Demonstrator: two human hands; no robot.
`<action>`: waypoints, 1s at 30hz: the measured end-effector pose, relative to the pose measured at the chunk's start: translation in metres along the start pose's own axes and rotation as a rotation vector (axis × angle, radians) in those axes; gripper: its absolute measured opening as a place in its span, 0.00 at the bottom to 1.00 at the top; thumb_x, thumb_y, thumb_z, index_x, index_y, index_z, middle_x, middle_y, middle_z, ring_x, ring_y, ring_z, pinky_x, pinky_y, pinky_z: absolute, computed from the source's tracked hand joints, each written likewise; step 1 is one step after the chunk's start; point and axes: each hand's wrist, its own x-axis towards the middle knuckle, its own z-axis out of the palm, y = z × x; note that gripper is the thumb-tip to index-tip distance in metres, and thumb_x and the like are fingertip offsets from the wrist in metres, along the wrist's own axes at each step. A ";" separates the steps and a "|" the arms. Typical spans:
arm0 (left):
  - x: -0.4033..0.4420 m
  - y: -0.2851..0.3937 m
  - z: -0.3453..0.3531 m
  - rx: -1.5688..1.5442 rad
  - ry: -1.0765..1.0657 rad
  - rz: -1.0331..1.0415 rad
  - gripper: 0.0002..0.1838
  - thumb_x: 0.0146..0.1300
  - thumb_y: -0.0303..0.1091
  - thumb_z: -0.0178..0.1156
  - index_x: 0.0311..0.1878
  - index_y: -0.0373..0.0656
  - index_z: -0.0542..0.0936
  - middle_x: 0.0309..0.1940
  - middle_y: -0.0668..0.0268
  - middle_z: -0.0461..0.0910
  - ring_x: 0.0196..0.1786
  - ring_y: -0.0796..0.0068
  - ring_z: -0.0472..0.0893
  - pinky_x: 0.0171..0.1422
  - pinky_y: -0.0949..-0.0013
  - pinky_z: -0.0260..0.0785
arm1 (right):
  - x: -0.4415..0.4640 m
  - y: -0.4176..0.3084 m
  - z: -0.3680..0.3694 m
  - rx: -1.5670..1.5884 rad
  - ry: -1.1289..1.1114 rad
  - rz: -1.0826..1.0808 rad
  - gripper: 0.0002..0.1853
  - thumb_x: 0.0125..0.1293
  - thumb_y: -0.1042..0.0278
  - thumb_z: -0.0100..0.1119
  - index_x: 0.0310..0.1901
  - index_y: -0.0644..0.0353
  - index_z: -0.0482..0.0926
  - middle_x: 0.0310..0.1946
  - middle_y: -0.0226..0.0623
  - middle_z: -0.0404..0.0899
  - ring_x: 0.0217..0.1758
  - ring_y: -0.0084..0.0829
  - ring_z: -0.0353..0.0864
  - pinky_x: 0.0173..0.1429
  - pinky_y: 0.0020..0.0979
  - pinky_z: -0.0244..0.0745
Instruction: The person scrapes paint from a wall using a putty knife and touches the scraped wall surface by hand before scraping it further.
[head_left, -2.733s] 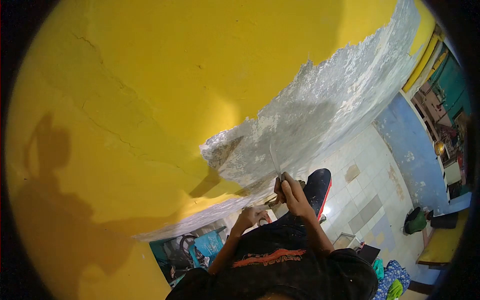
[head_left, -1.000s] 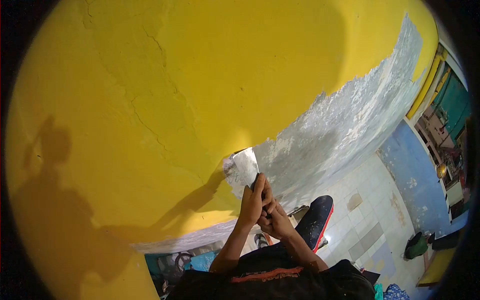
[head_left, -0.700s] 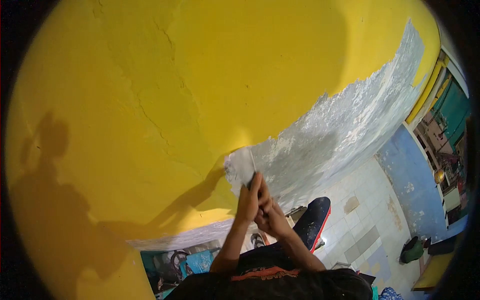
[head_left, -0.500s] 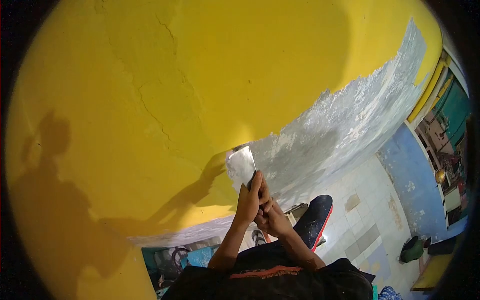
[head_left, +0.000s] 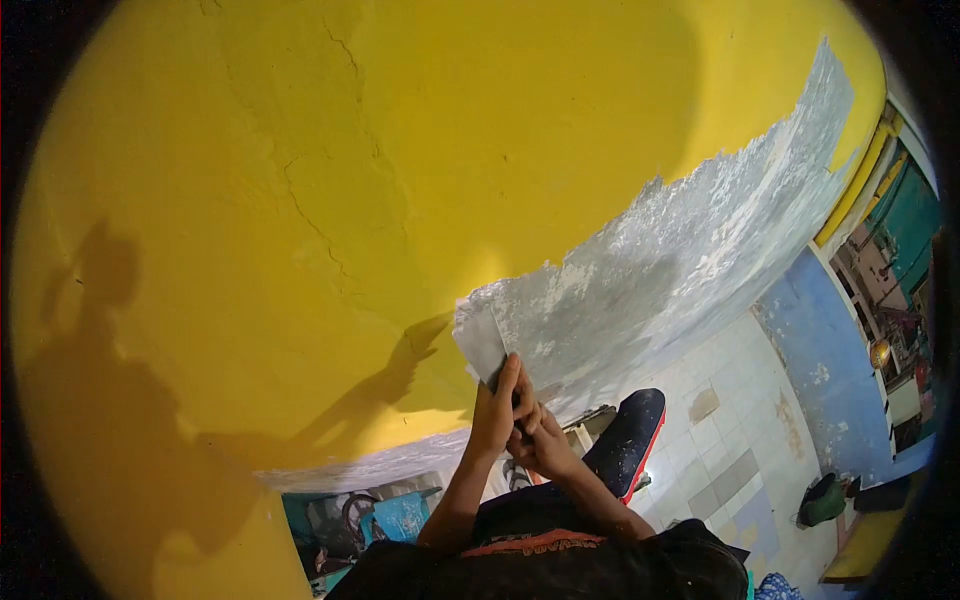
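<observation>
Both of my hands are closed around the dark handle of a scraper (head_left: 481,345) with a wide flat metal blade. My left hand (head_left: 492,412) grips it nearer the blade, thumb laid along the top. Just behind and to the right, my right hand (head_left: 543,442) wraps the lower handle; the fingers cover most of it. The blade lies over the left end of a bare grey-white strip (head_left: 615,285) of wall, close to the ragged edge of the yellow paint (head_left: 420,190). Whether the blade presses on the surface I cannot tell.
Thin cracks (head_left: 312,225) run through the yellow paint at upper left. Below right is a tiled floor (head_left: 715,440) beside a blue wall (head_left: 820,360). A dark shoe with a red sole (head_left: 630,440) is near my hands. Stored items, including a blue one (head_left: 402,515), sit at lower left.
The scraper blade has drawn back slightly toward me and looks duller. Bare wall now shows above its tip, where a dark bit of paint edge was. Both hands keep their grip.
</observation>
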 end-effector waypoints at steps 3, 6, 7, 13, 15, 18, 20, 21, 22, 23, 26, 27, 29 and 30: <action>-0.009 -0.027 -0.012 0.095 0.011 -0.032 0.19 0.69 0.47 0.44 0.28 0.41 0.67 0.13 0.71 0.63 0.16 0.81 0.66 0.22 0.77 0.61 | -0.012 -0.003 -0.005 -0.187 -0.014 0.031 0.14 0.72 0.53 0.35 0.44 0.54 0.65 0.20 0.24 0.62 0.15 0.16 0.56 0.18 0.19 0.50; -0.011 -0.034 -0.008 0.189 -0.066 0.040 0.21 0.69 0.49 0.41 0.39 0.38 0.73 0.30 0.65 0.77 0.36 0.78 0.76 0.42 0.76 0.67 | -0.014 0.008 -0.031 -0.136 0.086 -0.002 0.20 0.72 0.53 0.35 0.47 0.63 0.68 0.23 0.24 0.63 0.19 0.14 0.56 0.21 0.19 0.51; -0.008 -0.032 -0.005 0.277 -0.083 0.097 0.20 0.69 0.48 0.43 0.39 0.38 0.73 0.33 0.65 0.77 0.36 0.78 0.75 0.43 0.75 0.67 | -0.014 0.004 -0.029 -0.135 0.088 -0.003 0.20 0.72 0.53 0.35 0.47 0.63 0.68 0.23 0.24 0.63 0.19 0.14 0.56 0.21 0.19 0.51; -0.002 -0.024 0.019 0.441 -0.134 0.341 0.15 0.70 0.39 0.42 0.45 0.35 0.71 0.36 0.61 0.78 0.39 0.78 0.76 0.48 0.75 0.67 | -0.008 -0.025 -0.011 -0.626 0.306 -0.529 0.16 0.70 0.63 0.39 0.44 0.70 0.67 0.25 0.30 0.70 0.27 0.19 0.68 0.29 0.21 0.61; 0.001 -0.020 0.016 0.223 -0.193 0.137 0.17 0.70 0.40 0.41 0.44 0.35 0.72 0.35 0.61 0.78 0.37 0.79 0.77 0.46 0.77 0.68 | -0.011 -0.028 -0.020 -0.528 0.273 -0.374 0.15 0.70 0.62 0.41 0.40 0.69 0.67 0.23 0.32 0.70 0.24 0.21 0.69 0.26 0.21 0.63; 0.009 -0.013 0.013 0.308 -0.215 0.126 0.21 0.71 0.43 0.39 0.42 0.34 0.74 0.31 0.61 0.79 0.34 0.80 0.76 0.40 0.79 0.68 | -0.016 -0.040 -0.019 0.012 -0.109 0.064 0.21 0.70 0.48 0.38 0.32 0.61 0.66 0.14 0.27 0.62 0.12 0.20 0.59 0.17 0.20 0.55; 0.011 -0.017 0.011 0.256 -0.203 0.088 0.20 0.71 0.43 0.39 0.39 0.35 0.74 0.27 0.63 0.79 0.30 0.82 0.75 0.35 0.80 0.67 | -0.011 -0.031 -0.019 0.129 -0.089 0.082 0.23 0.70 0.47 0.36 0.31 0.61 0.66 0.14 0.25 0.59 0.12 0.19 0.56 0.17 0.20 0.53; 0.011 -0.018 0.013 0.258 -0.204 0.083 0.20 0.71 0.43 0.39 0.39 0.35 0.74 0.27 0.63 0.79 0.30 0.82 0.75 0.35 0.80 0.67 | -0.008 -0.026 -0.019 0.242 -0.071 0.101 0.24 0.70 0.45 0.34 0.30 0.61 0.67 0.13 0.23 0.56 0.12 0.18 0.53 0.17 0.20 0.51; 0.010 -0.017 0.015 0.171 -0.199 0.069 0.20 0.71 0.42 0.40 0.37 0.35 0.74 0.25 0.63 0.78 0.28 0.82 0.75 0.33 0.79 0.67 | -0.006 -0.021 -0.016 0.247 -0.156 0.025 0.19 0.70 0.48 0.36 0.35 0.57 0.66 0.15 0.22 0.54 0.12 0.18 0.49 0.17 0.19 0.48; 0.010 -0.016 0.017 0.083 -0.194 0.058 0.19 0.71 0.41 0.40 0.34 0.35 0.73 0.23 0.64 0.77 0.25 0.82 0.74 0.31 0.79 0.67 | -0.005 -0.019 -0.013 0.249 -0.155 0.024 0.19 0.70 0.48 0.36 0.35 0.57 0.66 0.15 0.22 0.54 0.12 0.18 0.49 0.17 0.19 0.48; 0.019 -0.009 0.019 0.283 -0.043 0.169 0.19 0.70 0.39 0.42 0.30 0.35 0.73 0.18 0.65 0.75 0.20 0.81 0.73 0.25 0.78 0.65 | 0.004 -0.028 0.009 0.272 0.150 0.029 0.16 0.69 0.48 0.40 0.51 0.46 0.65 0.14 0.21 0.55 0.12 0.14 0.51 0.16 0.18 0.47; 0.022 -0.003 0.020 0.283 -0.042 0.165 0.19 0.70 0.39 0.42 0.30 0.35 0.73 0.18 0.65 0.75 0.20 0.81 0.73 0.25 0.78 0.65 | 0.009 -0.025 0.007 0.274 0.153 0.032 0.16 0.69 0.48 0.40 0.51 0.46 0.65 0.14 0.21 0.55 0.12 0.14 0.51 0.16 0.18 0.47; 0.027 0.008 0.023 0.362 -0.039 0.226 0.19 0.70 0.38 0.43 0.28 0.33 0.73 0.14 0.66 0.73 0.17 0.81 0.72 0.22 0.78 0.63 | 0.017 -0.024 0.006 0.353 0.095 0.070 0.22 0.70 0.50 0.37 0.62 0.46 0.58 0.18 0.21 0.60 0.12 0.14 0.52 0.17 0.16 0.46; 0.026 0.008 0.024 0.349 -0.009 0.219 0.19 0.69 0.37 0.44 0.28 0.33 0.73 0.13 0.65 0.72 0.17 0.81 0.72 0.22 0.78 0.62 | 0.016 -0.032 0.007 0.336 0.018 -0.069 0.22 0.69 0.59 0.43 0.63 0.50 0.58 0.30 0.28 0.69 0.21 0.19 0.66 0.23 0.18 0.60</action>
